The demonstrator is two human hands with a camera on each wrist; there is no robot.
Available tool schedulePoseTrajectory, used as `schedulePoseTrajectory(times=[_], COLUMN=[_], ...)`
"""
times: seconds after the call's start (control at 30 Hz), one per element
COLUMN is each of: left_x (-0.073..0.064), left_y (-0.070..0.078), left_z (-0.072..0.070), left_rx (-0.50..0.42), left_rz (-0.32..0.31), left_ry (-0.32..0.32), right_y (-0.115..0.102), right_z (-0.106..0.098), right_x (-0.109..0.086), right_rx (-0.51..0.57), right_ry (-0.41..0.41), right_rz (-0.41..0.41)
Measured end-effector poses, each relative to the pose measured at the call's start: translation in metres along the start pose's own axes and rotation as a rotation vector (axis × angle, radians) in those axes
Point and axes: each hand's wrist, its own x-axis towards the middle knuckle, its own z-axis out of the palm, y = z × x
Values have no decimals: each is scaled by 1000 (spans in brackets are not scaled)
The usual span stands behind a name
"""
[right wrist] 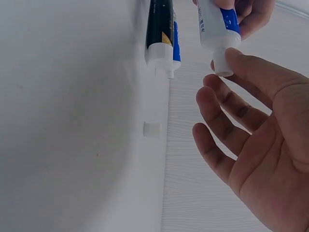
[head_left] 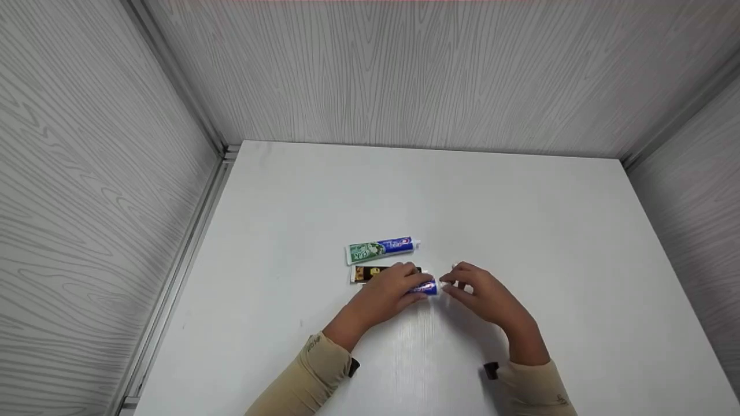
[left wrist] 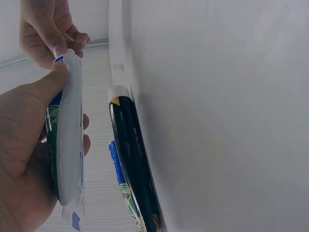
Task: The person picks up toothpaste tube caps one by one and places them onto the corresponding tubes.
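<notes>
My left hand point(head_left: 388, 294) grips a blue, green and white toothpaste tube point(left wrist: 70, 135), thumb on one face and fingers behind it. The tube's white cap end point(right wrist: 222, 64) points right, and my right hand point(head_left: 484, 293) pinches it between thumb and index finger; the other fingers are spread loosely. Just beyond the left hand lies a black toothpaste tube point(head_left: 370, 274), partly hidden by that hand. Farther back is another blue and green toothpaste tube point(head_left: 383, 249), lying flat with its white end to the right.
A small white cap-like piece point(right wrist: 151, 129) lies on the white tabletop point(head_left: 289, 196), close to the right hand. Grey wood-grain panels point(head_left: 393, 75) stand behind the table and along both sides.
</notes>
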Motion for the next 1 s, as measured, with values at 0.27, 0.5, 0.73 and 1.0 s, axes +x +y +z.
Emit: schedulePoseTrajectory(times=[0.27, 0.5, 0.73, 1.0], left_x=[-1, -1, -1, 0], left_y=[0, -1, -2, -2], left_z=[-2, -4, -5, -4], left_rx=[-36, -43, -30, -38], left_rz=[5, -1, -5, -15], left_ry=[11, 13, 13, 8], right_y=[2, 0, -2, -3], right_z=[1, 1, 0, 1], right_x=[0, -2, -1, 0], right_rx=[23, 44, 65, 50], right_ry=[1, 73, 117, 120], right_rz=[18, 63, -12, -53])
